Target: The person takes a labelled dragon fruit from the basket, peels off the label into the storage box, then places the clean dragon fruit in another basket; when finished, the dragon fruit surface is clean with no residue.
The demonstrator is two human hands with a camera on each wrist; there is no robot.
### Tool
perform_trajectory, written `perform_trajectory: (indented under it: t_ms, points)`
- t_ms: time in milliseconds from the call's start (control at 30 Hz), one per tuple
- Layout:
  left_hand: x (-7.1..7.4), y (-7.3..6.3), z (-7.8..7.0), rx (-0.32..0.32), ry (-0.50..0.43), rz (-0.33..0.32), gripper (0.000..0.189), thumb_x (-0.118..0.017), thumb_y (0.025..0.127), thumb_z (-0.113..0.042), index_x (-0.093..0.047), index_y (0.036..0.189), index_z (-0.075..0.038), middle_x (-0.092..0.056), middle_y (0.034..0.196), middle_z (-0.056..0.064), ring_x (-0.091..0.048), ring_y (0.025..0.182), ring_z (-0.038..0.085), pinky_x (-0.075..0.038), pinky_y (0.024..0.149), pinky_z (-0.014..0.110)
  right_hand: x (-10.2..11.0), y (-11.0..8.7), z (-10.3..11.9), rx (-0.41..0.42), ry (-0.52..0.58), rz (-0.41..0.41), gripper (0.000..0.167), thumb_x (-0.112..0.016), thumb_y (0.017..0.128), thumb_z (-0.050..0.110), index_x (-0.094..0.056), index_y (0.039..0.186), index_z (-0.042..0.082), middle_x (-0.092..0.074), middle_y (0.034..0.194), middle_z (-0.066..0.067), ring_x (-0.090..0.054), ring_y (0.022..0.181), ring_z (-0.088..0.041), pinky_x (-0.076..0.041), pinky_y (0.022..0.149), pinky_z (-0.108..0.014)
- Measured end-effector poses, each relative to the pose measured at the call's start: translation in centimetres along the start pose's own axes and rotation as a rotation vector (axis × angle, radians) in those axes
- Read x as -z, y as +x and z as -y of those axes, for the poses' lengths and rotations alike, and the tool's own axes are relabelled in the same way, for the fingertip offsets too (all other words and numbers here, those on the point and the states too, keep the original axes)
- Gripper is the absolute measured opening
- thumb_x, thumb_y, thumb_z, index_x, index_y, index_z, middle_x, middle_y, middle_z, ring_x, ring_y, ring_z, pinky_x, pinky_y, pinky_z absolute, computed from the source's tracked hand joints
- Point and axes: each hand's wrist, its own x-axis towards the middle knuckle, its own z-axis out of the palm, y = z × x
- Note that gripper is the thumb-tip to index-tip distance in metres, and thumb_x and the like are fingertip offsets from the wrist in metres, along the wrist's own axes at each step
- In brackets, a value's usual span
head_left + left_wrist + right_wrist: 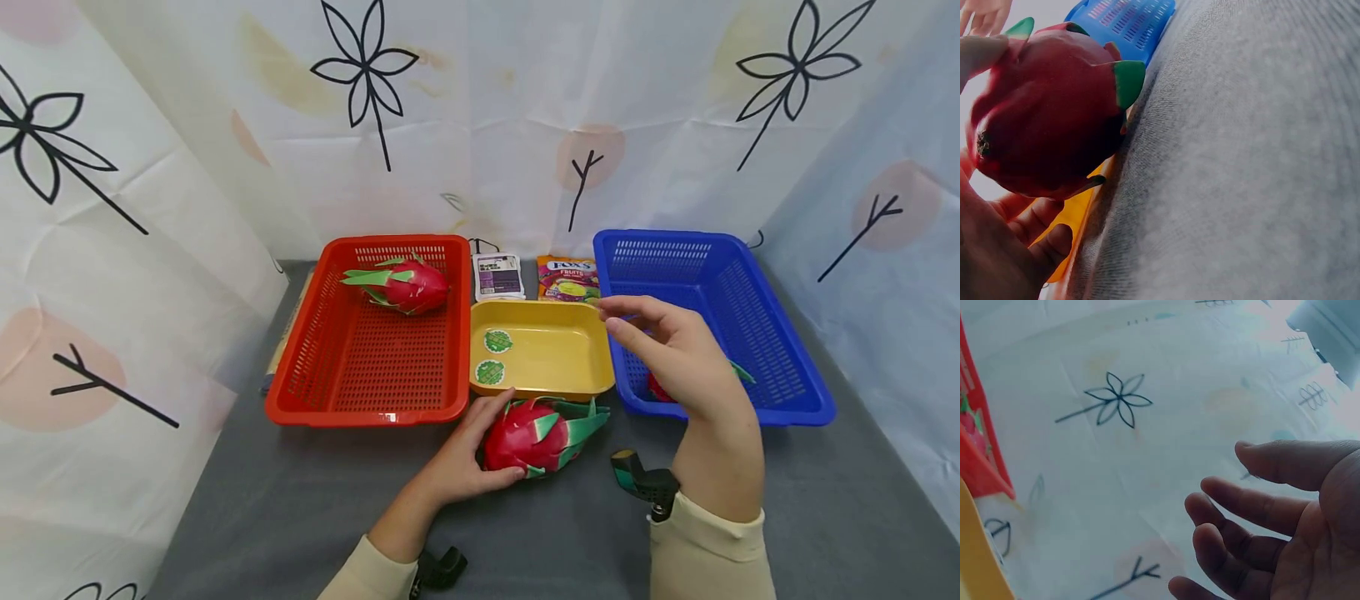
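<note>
A red dragon fruit (528,437) with green leaf tips is on the grey table, just in front of the yellow tray. My left hand (468,462) holds it from the left side, thumb on the near side and fingers at the far side. In the left wrist view the thumb and fingers lie around the dragon fruit (1047,119). My right hand (678,354) is raised over the left side of the blue basket (798,379), fingers relaxed and slightly bent. Nothing is between its fingers (1250,500) in the right wrist view. Behind it, a red and green thing shows partly in the basket.
The red basket (285,400) on the left holds another dragon fruit (416,287). Two round green stickers (491,372) lie in the yellow tray (543,392). Behind the tray are a white and purple packet (498,277) and a Fox's candy bag (567,279). Patterned cloth surrounds the table.
</note>
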Motion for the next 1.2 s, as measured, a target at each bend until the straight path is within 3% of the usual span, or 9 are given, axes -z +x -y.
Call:
perform_trajectory:
  t_ms: [300,500,733,967,1067,1200]
  points:
    - [-0.1,0.0,-0.4,0.054,0.024,-0.009,0.109,-0.092,0.074,-0.029,-0.026,0.162,-0.031,-0.041,0.147,-0.003,-0.04,0.136,0.018,-0.055,0.094,0.034,3.0,-3.9,-2.9,0.087,-0.015,-0.204,0.036,-0.059,0.104,0.012,-0.062,0.14,0.007,-0.065,0.124,0.008,-0.062,0.104,-0.006,-0.053,0.07,-0.015]
    - [-0.2,0.1,-0.3,0.08,0.016,-0.012,0.11,-0.093,0.072,-0.028,-0.026,0.159,-0.038,-0.04,0.151,0.001,-0.039,0.136,0.016,-0.054,0.094,0.034,5.1,-5.0,-4.4,0.119,-0.046,-0.373,0.036,-0.062,0.1,0.0,-0.064,0.135,-0.001,-0.065,0.123,0.009,-0.062,0.105,-0.006,-0.049,0.083,-0.009]
    - [-0.5,0.0,-0.7,0.108,-0.117,0.011,0.108,-0.092,0.073,-0.018,-0.024,0.155,-0.034,-0.042,0.148,0.0,-0.042,0.136,0.023,-0.054,0.094,0.033,7.5,-5.4,-7.9,0.035,-0.197,-0.453,0.035,-0.064,0.101,0.012,-0.065,0.134,0.001,-0.058,0.118,0.02,-0.052,0.105,0.002,-0.039,0.088,-0.004]
    - [-0.6,0.0,-0.9,0.138,-0.124,0.024,0.111,-0.091,0.072,-0.018,-0.02,0.156,-0.03,-0.039,0.149,-0.001,-0.039,0.138,0.023,-0.054,0.093,0.032,9.5,-6.1,-12.7,-0.019,-0.234,-0.511,0.037,-0.063,0.1,0.011,-0.064,0.136,0.001,-0.053,0.115,0.032,-0.047,0.11,0.011,-0.032,0.101,-0.008]
    - [-0.6,0.0,-1.0,0.156,-0.115,0.026,0.115,-0.091,0.072,-0.018,-0.018,0.16,-0.025,-0.037,0.151,-0.001,-0.038,0.139,0.023,-0.054,0.093,0.031,10.0,-6.4,-14.4,-0.12,-0.26,-0.537,0.04,-0.06,0.101,0.015,-0.062,0.139,0.002,-0.058,0.129,0.019,-0.046,0.128,0.0,-0.029,0.113,-0.021]
    - [-0.8,0.0,-1.1,0.159,-0.114,0.009,0.113,-0.091,0.071,-0.019,-0.02,0.159,-0.027,-0.04,0.149,-0.002,-0.041,0.137,0.022,-0.054,0.092,0.031,10.4,-6.4,-16.5,-0.26,-0.349,-0.528,0.045,-0.053,0.103,0.016,-0.054,0.142,-0.005,-0.047,0.152,-0.021,-0.034,0.146,-0.037,-0.021,0.122,-0.051]
